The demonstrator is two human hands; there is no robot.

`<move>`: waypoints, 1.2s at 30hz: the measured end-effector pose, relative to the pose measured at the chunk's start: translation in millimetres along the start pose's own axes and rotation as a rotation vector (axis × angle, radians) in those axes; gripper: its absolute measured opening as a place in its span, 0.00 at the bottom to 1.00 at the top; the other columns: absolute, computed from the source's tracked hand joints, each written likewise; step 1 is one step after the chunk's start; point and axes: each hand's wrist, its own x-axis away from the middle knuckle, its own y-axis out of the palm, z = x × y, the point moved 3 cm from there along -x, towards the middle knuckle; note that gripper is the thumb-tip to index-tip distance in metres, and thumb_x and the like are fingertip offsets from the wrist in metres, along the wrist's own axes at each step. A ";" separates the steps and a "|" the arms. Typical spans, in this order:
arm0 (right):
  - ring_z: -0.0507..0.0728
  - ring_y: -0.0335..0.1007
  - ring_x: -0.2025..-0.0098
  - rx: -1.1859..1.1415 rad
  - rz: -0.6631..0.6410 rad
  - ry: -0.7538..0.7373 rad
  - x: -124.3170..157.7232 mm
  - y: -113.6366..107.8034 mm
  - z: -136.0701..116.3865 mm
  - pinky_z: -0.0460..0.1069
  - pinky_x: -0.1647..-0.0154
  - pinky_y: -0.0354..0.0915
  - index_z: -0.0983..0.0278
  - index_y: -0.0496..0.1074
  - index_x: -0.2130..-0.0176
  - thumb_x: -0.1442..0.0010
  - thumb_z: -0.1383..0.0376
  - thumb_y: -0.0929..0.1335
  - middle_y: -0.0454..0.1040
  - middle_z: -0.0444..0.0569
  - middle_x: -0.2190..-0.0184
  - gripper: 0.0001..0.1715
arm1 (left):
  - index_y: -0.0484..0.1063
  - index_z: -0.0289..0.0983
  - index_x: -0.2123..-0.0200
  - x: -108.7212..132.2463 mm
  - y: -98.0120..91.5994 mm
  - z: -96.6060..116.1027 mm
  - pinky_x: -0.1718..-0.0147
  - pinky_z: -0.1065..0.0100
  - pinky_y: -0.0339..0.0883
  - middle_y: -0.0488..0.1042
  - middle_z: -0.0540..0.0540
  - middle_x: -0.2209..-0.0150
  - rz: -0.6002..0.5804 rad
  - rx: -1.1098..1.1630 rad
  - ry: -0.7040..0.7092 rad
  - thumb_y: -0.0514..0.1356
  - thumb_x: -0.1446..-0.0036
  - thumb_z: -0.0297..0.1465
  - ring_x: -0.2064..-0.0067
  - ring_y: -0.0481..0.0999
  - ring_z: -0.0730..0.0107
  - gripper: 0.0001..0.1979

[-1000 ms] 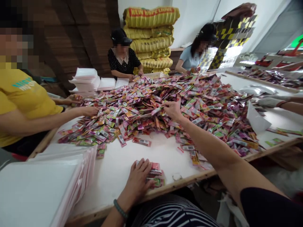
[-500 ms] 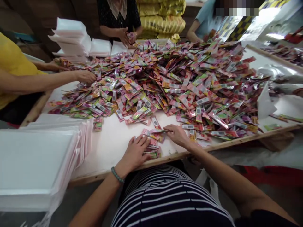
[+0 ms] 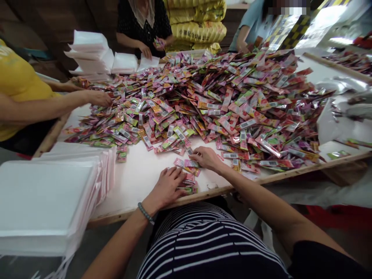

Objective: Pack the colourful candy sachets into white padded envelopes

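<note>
My left hand [image 3: 168, 186] lies with its fingers spread over a few small colourful packets [image 3: 188, 189] near the table's front edge. Just above it, two packets [image 3: 190, 163] rest on the white tabletop. My right hand [image 3: 205, 158] has its thumb and forefinger pinched at one packet [image 3: 189, 151] that lies at the near edge of the pile. Beyond both hands spreads a large heap of pink, green and purple packets [image 3: 209, 97].
A stack of clear plastic bags [image 3: 43, 193] sits at the left, with more bags [image 3: 90, 54] at the back left. A person in yellow [image 3: 26, 85] reaches in from the left. Two people stand across the table. A wooden rim [image 3: 290, 172] edges the table.
My right hand has moved left and slightly up, and the packet it held now lies above my left hand. The person across the table has lowered a hand onto a bag.
</note>
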 end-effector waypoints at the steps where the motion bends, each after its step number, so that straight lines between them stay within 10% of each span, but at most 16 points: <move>1: 0.55 0.72 0.61 0.045 0.007 0.032 -4.1 -2.1 1.1 0.46 0.60 0.62 0.64 0.77 0.60 0.40 0.64 0.68 0.78 0.50 0.62 0.10 | 0.65 0.41 0.41 -0.4 -1.5 0.1 0.40 0.46 0.52 0.65 0.38 0.39 0.007 0.012 -0.003 0.59 0.42 0.45 0.38 0.60 0.50 0.28; 14: 0.54 0.73 0.62 -0.053 -0.158 -0.166 13.5 3.3 -2.5 0.46 0.59 0.63 0.62 0.78 0.59 0.42 0.71 0.65 0.78 0.50 0.61 0.15 | 0.70 0.43 0.45 -23.6 -12.6 -4.2 0.37 0.39 0.45 0.44 0.38 0.30 0.025 0.112 0.046 0.55 0.44 0.53 0.31 0.45 0.43 0.29; 19: 0.60 0.70 0.56 0.080 0.164 -0.036 -27.3 -15.4 -26.8 0.51 0.55 0.64 0.66 0.74 0.52 0.38 0.61 0.64 0.77 0.55 0.57 0.18 | 0.67 0.38 0.44 -32.4 -9.8 -1.6 0.38 0.39 0.47 0.49 0.34 0.31 -0.048 0.047 0.044 0.55 0.46 0.57 0.31 0.45 0.41 0.36; 22: 0.66 0.63 0.47 0.296 0.114 -0.115 -56.6 -19.2 -33.5 0.55 0.49 0.61 0.70 0.64 0.41 0.43 0.68 0.67 0.71 0.62 0.48 0.31 | 0.67 0.36 0.43 -42.6 -10.5 1.1 0.37 0.41 0.44 0.50 0.33 0.31 -0.042 0.013 0.054 0.54 0.47 0.59 0.30 0.45 0.41 0.39; 36: 0.60 0.75 0.55 0.186 0.064 0.012 -25.4 -39.6 50.8 0.49 0.56 0.66 0.59 0.81 0.57 0.47 0.74 0.64 0.80 0.50 0.58 0.23 | 0.69 0.38 0.49 -27.6 -7.9 23.3 0.44 0.48 0.56 0.66 0.38 0.42 0.004 0.020 0.081 0.55 0.42 0.51 0.40 0.61 0.48 0.27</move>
